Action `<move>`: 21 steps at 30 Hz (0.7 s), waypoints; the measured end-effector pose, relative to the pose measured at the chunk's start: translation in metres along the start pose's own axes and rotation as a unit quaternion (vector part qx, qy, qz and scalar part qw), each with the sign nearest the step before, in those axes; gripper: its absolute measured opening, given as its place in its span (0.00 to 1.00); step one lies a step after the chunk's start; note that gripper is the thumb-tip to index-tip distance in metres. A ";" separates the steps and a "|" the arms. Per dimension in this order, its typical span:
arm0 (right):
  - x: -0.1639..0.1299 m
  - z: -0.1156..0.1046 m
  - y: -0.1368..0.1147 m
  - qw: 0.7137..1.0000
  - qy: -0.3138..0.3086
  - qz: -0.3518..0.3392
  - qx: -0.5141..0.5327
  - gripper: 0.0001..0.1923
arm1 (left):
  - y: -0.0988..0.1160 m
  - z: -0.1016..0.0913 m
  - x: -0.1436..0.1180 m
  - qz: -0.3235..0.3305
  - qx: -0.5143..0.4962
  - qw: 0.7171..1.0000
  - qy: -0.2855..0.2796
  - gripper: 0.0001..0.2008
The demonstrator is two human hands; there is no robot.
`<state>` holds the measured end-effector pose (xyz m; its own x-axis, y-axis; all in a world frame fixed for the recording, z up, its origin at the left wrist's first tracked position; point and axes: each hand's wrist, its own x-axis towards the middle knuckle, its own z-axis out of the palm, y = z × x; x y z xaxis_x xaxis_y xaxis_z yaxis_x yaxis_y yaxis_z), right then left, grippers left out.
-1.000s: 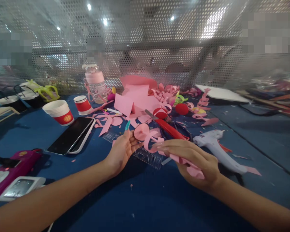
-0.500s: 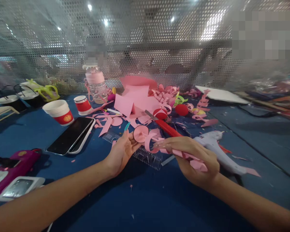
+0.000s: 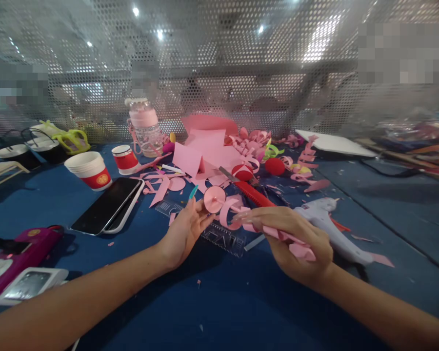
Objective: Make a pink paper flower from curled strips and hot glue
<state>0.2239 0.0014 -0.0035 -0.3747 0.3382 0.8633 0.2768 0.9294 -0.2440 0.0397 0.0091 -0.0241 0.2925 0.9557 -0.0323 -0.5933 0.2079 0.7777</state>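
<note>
Between the fingers of my left hand (image 3: 188,225) is a pink paper disc (image 3: 214,199) with a small raised dot at its middle, held upright and facing me. My right hand (image 3: 296,239) is closed around a bundle of pink paper strips (image 3: 283,235). One curled pink strip (image 3: 226,214) loops out from the right fingertips close to the disc. Under the hands lies a clear plastic stencil ruler (image 3: 225,239). Just behind them rests a red utility knife (image 3: 254,194) with its blade out. A pale glue gun (image 3: 332,229) lies right of my right hand.
Pink paper sheets (image 3: 208,151) and cut scraps pile up at the back. A water bottle (image 3: 144,129), paper cups (image 3: 88,168) and phones (image 3: 108,204) stand or lie at left. A purple power strip (image 3: 25,258) is near left. A perforated metal screen (image 3: 212,63) closes off the back.
The pink disc has turned more toward me and shifted slightly right and down in my left fingers. My right hand is almost unmoved.
</note>
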 end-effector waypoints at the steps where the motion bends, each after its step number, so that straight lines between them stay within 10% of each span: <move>1: -0.001 0.000 0.000 1.000 -0.006 0.004 0.002 0.23 | 0.001 0.001 0.000 -0.003 0.002 1.000 0.006 0.24; 21: -0.003 0.003 0.001 0.998 0.009 0.037 0.042 0.22 | 0.005 0.006 -0.003 0.008 0.000 1.000 0.010 0.26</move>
<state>0.2224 0.0023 -0.0075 -0.3393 0.4035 0.8497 0.2279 0.9117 -0.3420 0.0408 0.0062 -0.0166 0.2678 0.9629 -0.0334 -0.5973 0.1931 0.7784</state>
